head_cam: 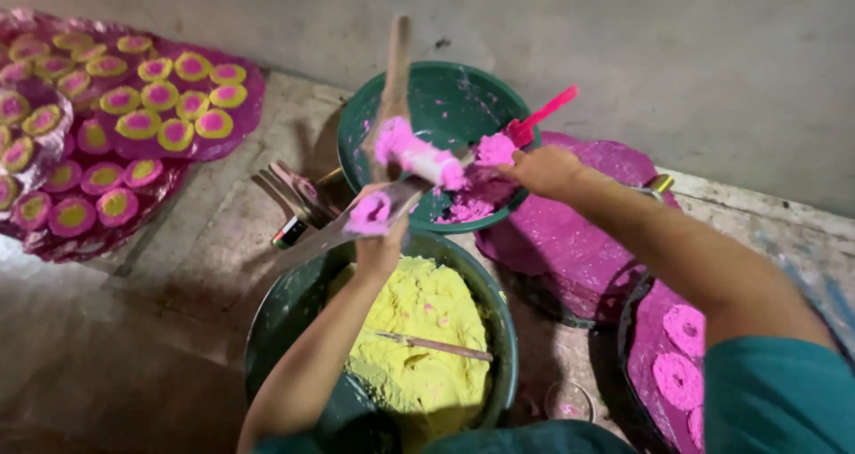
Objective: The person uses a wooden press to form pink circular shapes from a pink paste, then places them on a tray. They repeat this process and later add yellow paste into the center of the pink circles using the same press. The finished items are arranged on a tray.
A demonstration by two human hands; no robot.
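My left hand grips a long wooden paddle-like tool whose lower part is coated in pink dough; a lump of pink dough sits on my fingers. My right hand holds a red plastic spatula and presses it against the pink dough on the tool. Both hands hover over a green bowl containing pink dough. Nearer to me stands a second green bowl full of yellow dough with a thin stick lying across it.
At the left, purple trays hold several round pink-and-yellow pieces. At the right lie purple round lids and a tray with pink rings. Small tools rest on the concrete floor beside the bowls. A grey wall rises behind.
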